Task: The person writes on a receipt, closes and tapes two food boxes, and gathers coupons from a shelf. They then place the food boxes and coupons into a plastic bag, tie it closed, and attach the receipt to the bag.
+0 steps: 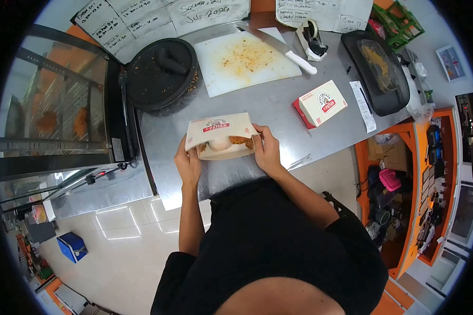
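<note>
A white food box with a red label is at the front edge of the metal counter, its lid partly down and the near side gaping. Rice and brown fried food show inside. My left hand grips the box's left side, and my right hand grips its right side. To the right, a closed white and red box sits on the counter. A long paper slip lies beyond it.
Behind are a stained white cutting board, a knife lying across it, a tape dispenser and a round black stone mortar. A black tray with a food container is at right. A glass display case stands left.
</note>
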Action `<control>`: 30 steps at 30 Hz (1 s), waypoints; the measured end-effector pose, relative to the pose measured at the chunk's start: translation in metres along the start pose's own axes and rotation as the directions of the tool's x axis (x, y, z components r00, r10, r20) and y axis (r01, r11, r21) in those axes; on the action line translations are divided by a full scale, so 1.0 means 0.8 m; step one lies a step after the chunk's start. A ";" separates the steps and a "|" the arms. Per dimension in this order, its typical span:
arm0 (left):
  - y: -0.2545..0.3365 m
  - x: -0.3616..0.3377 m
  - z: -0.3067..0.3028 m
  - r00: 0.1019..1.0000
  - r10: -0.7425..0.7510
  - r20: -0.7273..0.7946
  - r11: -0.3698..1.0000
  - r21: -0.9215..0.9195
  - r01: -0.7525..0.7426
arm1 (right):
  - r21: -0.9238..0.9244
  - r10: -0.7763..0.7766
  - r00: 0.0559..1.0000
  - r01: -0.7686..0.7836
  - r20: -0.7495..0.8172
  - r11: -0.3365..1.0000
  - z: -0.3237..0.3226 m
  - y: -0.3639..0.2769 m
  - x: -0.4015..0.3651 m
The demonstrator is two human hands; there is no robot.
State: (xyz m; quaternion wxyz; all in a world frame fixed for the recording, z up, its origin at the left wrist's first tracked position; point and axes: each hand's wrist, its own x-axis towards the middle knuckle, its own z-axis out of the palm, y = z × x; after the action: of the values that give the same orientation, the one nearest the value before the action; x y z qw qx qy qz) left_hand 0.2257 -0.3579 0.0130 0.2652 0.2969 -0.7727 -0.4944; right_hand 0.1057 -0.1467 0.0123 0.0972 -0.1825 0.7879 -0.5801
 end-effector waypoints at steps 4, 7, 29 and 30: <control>0.029 0.004 -0.010 0.988 -0.154 0.032 0.979 0.141 0.148 | -0.086 -0.049 0.999 0.051 0.017 0.995 0.006 0.011 0.000; 0.014 0.006 -0.003 0.994 -0.105 0.011 0.992 0.071 0.104 | -0.099 -0.074 0.997 0.075 0.010 0.992 0.011 0.023 0.003; -0.079 -0.021 0.009 0.998 -0.055 0.037 0.997 -0.057 0.057 | -0.191 -0.269 0.962 0.271 0.036 0.943 0.014 0.034 -0.009; -0.079 -0.021 0.007 0.997 -0.043 0.057 0.998 -0.051 0.046 | -0.307 -0.312 0.950 0.307 0.033 0.901 0.013 0.027 -0.012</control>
State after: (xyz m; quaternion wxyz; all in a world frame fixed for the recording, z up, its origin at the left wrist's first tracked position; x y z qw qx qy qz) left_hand 0.2455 -0.3637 -0.0490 0.2401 0.2929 -0.7601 -0.5281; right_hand 0.1146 -0.1463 -0.0122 -0.0322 -0.3132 0.8304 -0.4597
